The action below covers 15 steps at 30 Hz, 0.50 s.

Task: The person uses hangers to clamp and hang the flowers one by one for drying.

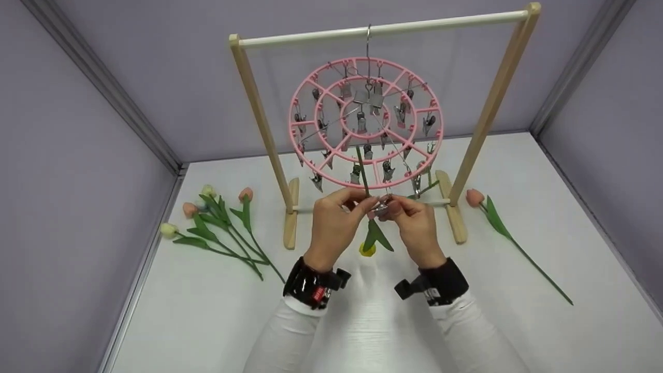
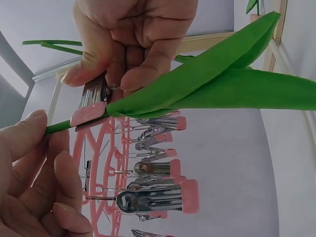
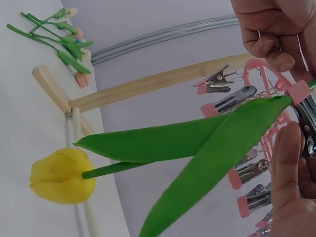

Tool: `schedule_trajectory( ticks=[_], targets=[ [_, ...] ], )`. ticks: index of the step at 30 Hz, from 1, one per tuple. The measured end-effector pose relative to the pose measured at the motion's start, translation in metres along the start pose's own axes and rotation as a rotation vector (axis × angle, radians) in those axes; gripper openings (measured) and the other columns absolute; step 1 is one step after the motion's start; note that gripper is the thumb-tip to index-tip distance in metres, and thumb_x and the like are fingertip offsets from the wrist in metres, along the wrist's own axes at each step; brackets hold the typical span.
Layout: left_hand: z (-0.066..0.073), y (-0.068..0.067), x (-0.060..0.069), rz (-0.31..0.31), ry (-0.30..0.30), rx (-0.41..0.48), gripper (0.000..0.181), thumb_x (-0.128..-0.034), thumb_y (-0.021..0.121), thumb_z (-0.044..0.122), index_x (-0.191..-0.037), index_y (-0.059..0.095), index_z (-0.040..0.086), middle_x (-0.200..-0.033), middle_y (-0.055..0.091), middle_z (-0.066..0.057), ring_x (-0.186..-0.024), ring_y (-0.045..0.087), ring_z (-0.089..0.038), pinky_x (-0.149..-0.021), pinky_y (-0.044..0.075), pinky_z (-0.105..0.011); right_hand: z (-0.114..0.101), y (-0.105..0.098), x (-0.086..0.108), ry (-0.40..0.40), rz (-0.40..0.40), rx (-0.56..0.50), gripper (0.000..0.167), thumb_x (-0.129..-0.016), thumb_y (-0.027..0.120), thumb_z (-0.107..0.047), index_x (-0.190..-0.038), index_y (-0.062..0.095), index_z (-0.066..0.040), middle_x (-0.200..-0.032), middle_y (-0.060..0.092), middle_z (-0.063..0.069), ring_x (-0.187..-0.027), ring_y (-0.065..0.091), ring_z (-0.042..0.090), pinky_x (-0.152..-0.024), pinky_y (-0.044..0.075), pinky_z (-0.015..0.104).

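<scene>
A yellow tulip [image 3: 61,176] hangs upside down, its bloom below two green leaves [image 1: 376,235]. My left hand [image 1: 336,220] pinches its green stem [image 2: 58,127] above the leaves. With thumb and fingers, my right hand [image 1: 418,225] grips a metal clip [image 2: 94,94] of the hanger. The clip's pink tip [image 3: 299,92] lies against the stem just above the leaves; whether it clamps the stem, I cannot tell. Over both hands hangs the round pink hanger [image 1: 295,90], with several other metal clips [image 1: 361,123] dangling from it.
A wooden stand [image 1: 259,119] with a white bar [image 1: 311,35] carries the hanger. Several tulips [image 1: 228,223] lie on the white table at left, and one pink tulip [image 1: 475,198] at right. Green stems [image 1: 429,187] show behind my right hand.
</scene>
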<state>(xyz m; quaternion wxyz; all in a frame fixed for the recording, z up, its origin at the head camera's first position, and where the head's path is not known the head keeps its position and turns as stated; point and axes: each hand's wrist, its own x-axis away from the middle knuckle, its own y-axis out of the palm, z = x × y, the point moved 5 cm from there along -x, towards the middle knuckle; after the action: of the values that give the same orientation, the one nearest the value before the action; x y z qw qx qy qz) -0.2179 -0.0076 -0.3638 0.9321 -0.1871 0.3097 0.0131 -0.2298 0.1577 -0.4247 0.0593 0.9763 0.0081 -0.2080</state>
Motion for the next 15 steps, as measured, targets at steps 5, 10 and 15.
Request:
schedule_trajectory(
  ticks=[5, 10, 15],
  targets=[
    [-0.005, 0.001, 0.000, -0.019, -0.028, -0.011, 0.015, -0.0893, 0.076, 0.024, -0.092, 0.076, 0.008, -0.085, 0.072, 0.004, -0.069, 0.059, -0.006, -0.062, 0.050, -0.026, 0.008, -0.001, 0.000, 0.079, -0.036, -0.007, 0.028, -0.101, 0.058, -0.015, -0.113, 0.069, 0.008, -0.096, 0.072, 0.018, -0.086, 0.071, 0.028, -0.079, 0.057, 0.040],
    [-0.010, 0.003, 0.000, -0.025, -0.052, -0.012, 0.017, -0.0899, 0.076, 0.026, -0.091, 0.076, 0.009, -0.083, 0.071, 0.005, -0.069, 0.060, -0.006, -0.061, 0.050, -0.025, 0.014, -0.002, 0.001, 0.122, -0.034, -0.026, 0.032, -0.102, 0.058, -0.019, -0.119, 0.068, 0.007, -0.106, 0.070, 0.020, -0.093, 0.070, 0.030, -0.084, 0.056, 0.040],
    [-0.015, 0.005, 0.001, -0.031, -0.069, -0.023, 0.017, -0.0894, 0.076, 0.026, -0.091, 0.076, 0.009, -0.082, 0.071, 0.005, -0.069, 0.060, -0.006, -0.061, 0.051, -0.025, 0.019, -0.006, 0.004, 0.125, 0.010, 0.103, 0.031, -0.101, 0.060, -0.019, -0.120, 0.069, 0.004, -0.110, 0.071, 0.014, -0.095, 0.070, 0.024, -0.087, 0.055, 0.035]
  ],
)
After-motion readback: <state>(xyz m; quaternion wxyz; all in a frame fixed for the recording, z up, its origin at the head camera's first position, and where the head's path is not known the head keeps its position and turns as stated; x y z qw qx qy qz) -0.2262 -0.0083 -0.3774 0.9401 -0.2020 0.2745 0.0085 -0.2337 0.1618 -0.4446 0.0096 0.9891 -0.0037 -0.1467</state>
